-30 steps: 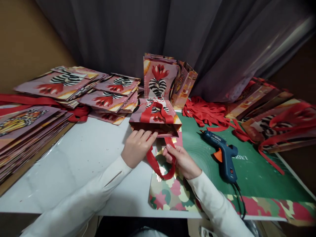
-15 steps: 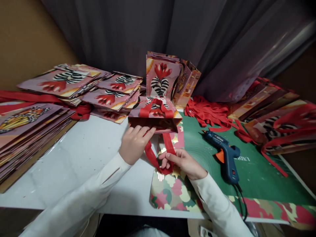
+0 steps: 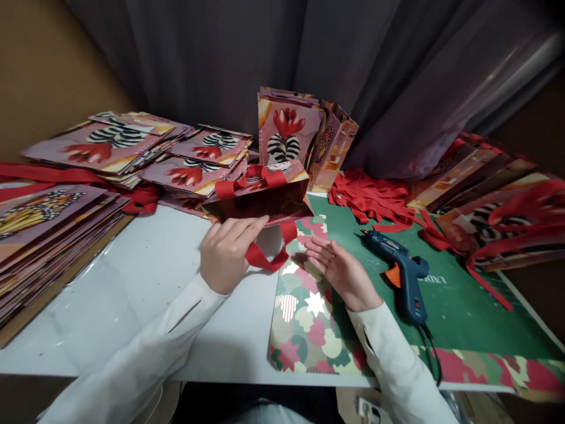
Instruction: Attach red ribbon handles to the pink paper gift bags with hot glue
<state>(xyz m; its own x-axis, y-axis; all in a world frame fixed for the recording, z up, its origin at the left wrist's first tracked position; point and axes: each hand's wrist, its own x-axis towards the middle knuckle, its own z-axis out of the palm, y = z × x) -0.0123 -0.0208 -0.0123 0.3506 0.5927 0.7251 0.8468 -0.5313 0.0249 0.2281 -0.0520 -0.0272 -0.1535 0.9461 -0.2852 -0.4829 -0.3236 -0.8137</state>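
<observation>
Bag sits tilted mid-table, pinched at its mouth by the left hand; right hand lies open, empty. Such a light pinch could let it tip, snagging the ribbon.

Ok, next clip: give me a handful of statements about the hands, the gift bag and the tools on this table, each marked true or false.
1. The left hand grips the near edge of the small gift bag. True.
2. The right hand is holding the glue gun. False: the hand is open, palm up, empty; the glue gun lies apart on the green sheet.
3. A red ribbon handle hangs from the bag beside the left hand. True.
4. The loose red ribbons are piled on the person's left. False: they lie to the right, beyond the glue gun.
5. Flat printed bags are stacked at the left. True.
</observation>
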